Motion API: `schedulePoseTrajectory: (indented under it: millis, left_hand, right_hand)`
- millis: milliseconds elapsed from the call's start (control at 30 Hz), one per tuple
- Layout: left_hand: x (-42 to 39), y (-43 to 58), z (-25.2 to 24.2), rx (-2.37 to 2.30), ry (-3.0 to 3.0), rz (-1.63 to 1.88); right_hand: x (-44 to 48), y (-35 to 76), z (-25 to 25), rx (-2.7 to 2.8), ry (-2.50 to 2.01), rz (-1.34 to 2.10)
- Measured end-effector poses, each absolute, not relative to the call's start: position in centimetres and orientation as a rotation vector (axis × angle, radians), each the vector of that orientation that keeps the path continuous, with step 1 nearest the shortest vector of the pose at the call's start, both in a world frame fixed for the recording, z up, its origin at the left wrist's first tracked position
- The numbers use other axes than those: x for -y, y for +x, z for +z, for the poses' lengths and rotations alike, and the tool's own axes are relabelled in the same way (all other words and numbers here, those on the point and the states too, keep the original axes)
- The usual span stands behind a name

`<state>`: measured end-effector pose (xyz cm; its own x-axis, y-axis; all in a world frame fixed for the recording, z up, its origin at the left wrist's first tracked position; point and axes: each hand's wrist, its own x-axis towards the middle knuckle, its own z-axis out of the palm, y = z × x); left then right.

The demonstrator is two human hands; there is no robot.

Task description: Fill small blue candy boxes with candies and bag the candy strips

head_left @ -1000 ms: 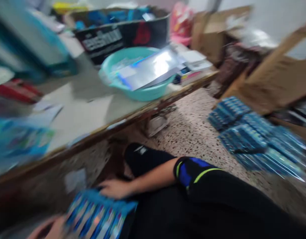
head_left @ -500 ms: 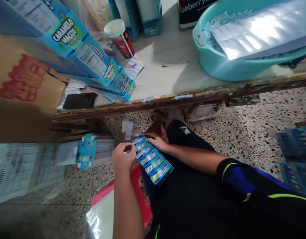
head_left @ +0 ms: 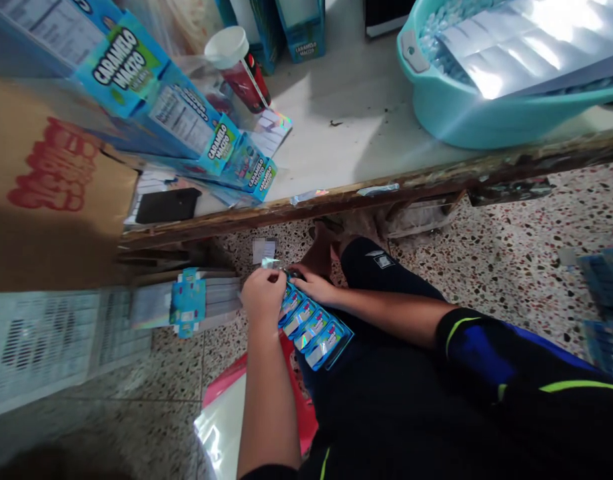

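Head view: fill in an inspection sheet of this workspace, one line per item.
Surface: pale table, front edge worn.
Job's things: blue pack against dark clothing, glossy sections in a row.
Clutter: blue boxes, cup, black flat item, basin partly covered by silvery sheeting.
Hands: left hand curled at the pack's far end, right hand along its side; exact grips unclear.
Cables: nothing seen.
Surroundings: speckled floor, carton at left, blue stacks cut off at right.
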<state>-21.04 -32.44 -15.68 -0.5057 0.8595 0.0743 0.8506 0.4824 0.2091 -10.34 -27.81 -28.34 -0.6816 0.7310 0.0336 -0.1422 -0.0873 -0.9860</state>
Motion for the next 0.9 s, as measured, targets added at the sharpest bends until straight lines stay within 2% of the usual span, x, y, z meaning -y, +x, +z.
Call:
schedulePoseTrajectory:
  millis: [200, 300, 433, 600, 733, 900]
  left_hand:
    - [32.8, -22.0, -14.2, -2.217, 1.980, 0.216]
    - [34.6, -22.3, -13.5, -2.185, 2.027, 0.222]
    - [37.6, -21.6, -14.3, -2.456, 1.734, 0.373]
    - [40.5, -19.8, -16.4, -2.881, 1.009, 0.830]
    - [41.5, -19.0, -17.3, -2.738, 0.625, 1.068]
    - [41.1, -18.9, -16.8, -2.678, 0.609, 1.101]
  right_hand:
    - [27.6, -10.0, -28.3, 1.524, -0.662, 1.831]
    - [27.6, -9.8, -28.0, 1.501, -0.668, 1.820]
    - [28.0, -9.6, -27.6, 1.484, -0.689, 1.815]
    - [29.4, -9.4, -26.2, 1.493, -0.723, 1.772]
    - [30.8, -8.6, -24.5, 1.456, -0.773, 1.685]
    - [32.4, -7.6, -22.9, 1.394, -0.832, 1.614]
